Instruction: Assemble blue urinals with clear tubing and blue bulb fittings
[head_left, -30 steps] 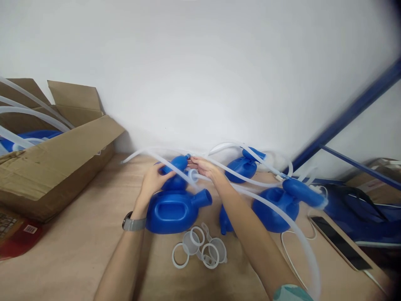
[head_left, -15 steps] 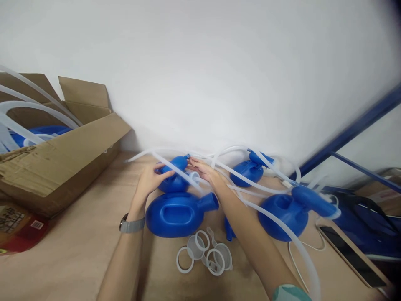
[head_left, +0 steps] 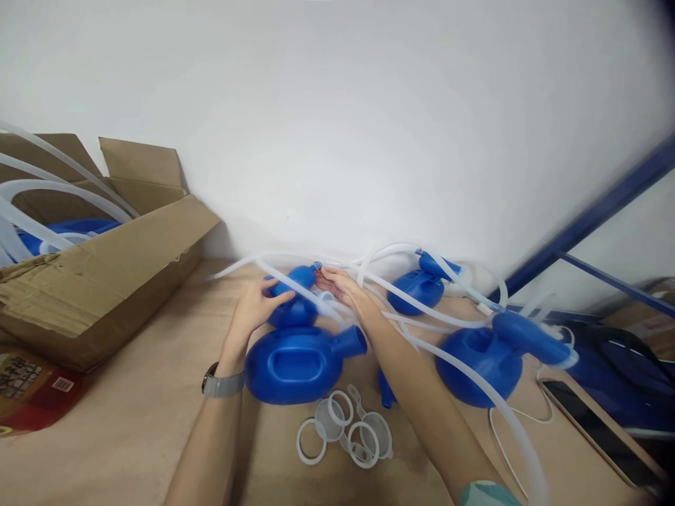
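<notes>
Blue spout (head_left: 303, 274) between both hands' fingers (head_left: 280, 299)

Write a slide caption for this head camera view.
Left hand gripping a blue tapered spout, right hand beside its narrow tip, with a blue handled jug and white rings in front.

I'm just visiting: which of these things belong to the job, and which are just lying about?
Seem to belong:
blue bottle in the left hand, with the right hand by its nozzle
other blue bottles
pale tubes
pale rings and discs
cardboard box holding similar parts

Seem just lying about:
phone
red package
dark blue bag
</notes>
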A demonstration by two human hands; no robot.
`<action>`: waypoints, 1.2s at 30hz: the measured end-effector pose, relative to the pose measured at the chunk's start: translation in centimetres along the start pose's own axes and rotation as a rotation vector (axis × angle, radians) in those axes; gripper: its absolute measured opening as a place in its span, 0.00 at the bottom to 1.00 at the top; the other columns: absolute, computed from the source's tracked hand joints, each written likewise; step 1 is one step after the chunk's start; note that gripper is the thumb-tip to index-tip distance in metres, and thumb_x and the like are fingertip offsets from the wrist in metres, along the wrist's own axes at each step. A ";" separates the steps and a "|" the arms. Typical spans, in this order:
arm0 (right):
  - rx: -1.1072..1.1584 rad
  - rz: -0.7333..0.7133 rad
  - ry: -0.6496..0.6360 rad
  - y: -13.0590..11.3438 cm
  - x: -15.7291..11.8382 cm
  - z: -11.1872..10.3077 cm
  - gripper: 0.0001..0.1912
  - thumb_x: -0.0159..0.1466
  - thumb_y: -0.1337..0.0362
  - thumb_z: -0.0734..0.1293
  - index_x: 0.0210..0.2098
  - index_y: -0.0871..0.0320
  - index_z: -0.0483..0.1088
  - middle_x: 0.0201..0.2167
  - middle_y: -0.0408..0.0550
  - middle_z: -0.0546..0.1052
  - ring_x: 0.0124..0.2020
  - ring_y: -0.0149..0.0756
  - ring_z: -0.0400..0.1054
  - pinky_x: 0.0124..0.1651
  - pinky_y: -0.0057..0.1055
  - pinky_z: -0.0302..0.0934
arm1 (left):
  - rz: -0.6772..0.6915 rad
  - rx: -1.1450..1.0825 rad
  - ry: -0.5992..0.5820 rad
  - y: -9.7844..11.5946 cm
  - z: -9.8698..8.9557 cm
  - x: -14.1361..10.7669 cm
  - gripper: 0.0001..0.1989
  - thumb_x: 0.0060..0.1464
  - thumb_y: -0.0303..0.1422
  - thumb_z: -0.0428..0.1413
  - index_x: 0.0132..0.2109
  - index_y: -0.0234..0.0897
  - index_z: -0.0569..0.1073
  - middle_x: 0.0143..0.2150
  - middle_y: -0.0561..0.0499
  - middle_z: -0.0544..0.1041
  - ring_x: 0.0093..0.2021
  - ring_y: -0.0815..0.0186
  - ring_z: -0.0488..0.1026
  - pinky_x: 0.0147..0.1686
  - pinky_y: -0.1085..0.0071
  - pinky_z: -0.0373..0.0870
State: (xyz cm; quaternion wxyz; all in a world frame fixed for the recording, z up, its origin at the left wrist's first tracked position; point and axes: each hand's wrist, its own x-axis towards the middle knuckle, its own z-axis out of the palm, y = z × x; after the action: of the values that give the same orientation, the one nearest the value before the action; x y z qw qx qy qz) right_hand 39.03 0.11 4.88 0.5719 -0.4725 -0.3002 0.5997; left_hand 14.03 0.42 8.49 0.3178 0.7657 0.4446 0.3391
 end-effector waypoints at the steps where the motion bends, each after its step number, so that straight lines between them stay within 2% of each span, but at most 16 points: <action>1: 0.021 0.019 0.009 -0.3 -0.2 0.1 0.03 0.69 0.68 0.71 0.38 0.55 0.76 0.42 0.50 0.83 0.49 0.38 0.78 0.56 0.35 0.73 | 0.004 0.010 0.001 0.1 0.0 0.0 0.24 0.53 0.50 0.64 0.49 0.39 0.86 0.38 0.49 0.86 0.37 0.57 0.78 0.35 0.68 0.71; 6: 0.131 0.178 0.047 -2.3 -0.6 1.1 0.09 0.75 0.69 0.63 0.44 0.63 0.76 0.47 0.55 0.81 0.48 0.38 0.78 0.52 0.36 0.74 | 0.034 0.088 -0.022 0.4 -0.2 0.0 0.25 0.55 0.51 0.62 0.51 0.38 0.85 0.38 0.49 0.86 0.36 0.56 0.78 0.35 0.68 0.72; 10: 0.237 0.254 0.141 -4.1 1.1 3.0 0.16 0.74 0.57 0.67 0.55 0.61 0.73 0.52 0.54 0.78 0.48 0.41 0.77 0.50 0.42 0.75 | 0.070 0.205 -0.058 0.6 -0.1 0.1 0.24 0.55 0.46 0.62 0.53 0.36 0.82 0.47 0.45 0.85 0.41 0.55 0.80 0.42 0.65 0.74; 14: 0.313 0.216 0.308 -4.8 3.9 5.7 0.21 0.72 0.55 0.70 0.61 0.58 0.71 0.58 0.54 0.75 0.53 0.44 0.75 0.53 0.47 0.74 | 0.059 0.341 -0.029 1.0 1.3 -0.3 0.24 0.58 0.40 0.60 0.58 0.33 0.77 0.58 0.37 0.81 0.55 0.48 0.78 0.54 0.59 0.73; 18: 0.345 0.131 0.458 -4.1 5.6 7.8 0.21 0.72 0.55 0.70 0.61 0.58 0.71 0.59 0.54 0.75 0.54 0.45 0.74 0.55 0.48 0.73 | -0.008 0.465 0.019 1.4 3.3 -0.7 0.30 0.59 0.44 0.61 0.61 0.28 0.72 0.54 0.31 0.81 0.53 0.40 0.79 0.50 0.53 0.75; 21: 0.353 0.083 0.524 -3.6 6.0 8.2 0.21 0.73 0.55 0.69 0.61 0.57 0.71 0.59 0.54 0.75 0.54 0.44 0.74 0.55 0.48 0.73 | -0.028 0.504 0.040 1.5 4.2 -0.5 0.28 0.63 0.47 0.58 0.60 0.30 0.73 0.52 0.32 0.82 0.52 0.41 0.80 0.48 0.55 0.75; 24: 0.358 0.054 0.529 -3.4 6.0 8.1 0.21 0.73 0.55 0.69 0.61 0.57 0.71 0.59 0.54 0.75 0.54 0.44 0.74 0.55 0.48 0.73 | -0.019 0.514 0.030 1.4 4.2 -0.1 0.23 0.63 0.46 0.58 0.57 0.33 0.76 0.49 0.36 0.84 0.50 0.44 0.82 0.46 0.59 0.75; 30: 0.385 0.031 0.434 -3.4 6.3 8.1 0.20 0.73 0.55 0.69 0.59 0.58 0.71 0.57 0.53 0.76 0.51 0.43 0.75 0.52 0.45 0.74 | -0.057 0.513 0.038 1.6 3.4 0.4 0.21 0.61 0.48 0.60 0.48 0.35 0.80 0.41 0.38 0.85 0.45 0.45 0.83 0.40 0.62 0.74; 36: 0.413 0.032 0.385 -3.6 6.7 7.3 0.19 0.73 0.54 0.69 0.58 0.59 0.72 0.53 0.52 0.77 0.47 0.40 0.76 0.48 0.41 0.75 | -0.085 0.488 0.039 1.6 3.1 1.0 0.23 0.61 0.52 0.57 0.44 0.36 0.82 0.40 0.37 0.85 0.44 0.46 0.84 0.39 0.63 0.74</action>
State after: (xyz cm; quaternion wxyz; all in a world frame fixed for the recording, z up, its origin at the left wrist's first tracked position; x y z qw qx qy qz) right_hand 34.50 8.58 9.39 0.6931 -0.4558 -0.0499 0.5561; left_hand 17.65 0.09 8.21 0.1289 0.7938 0.5510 0.2228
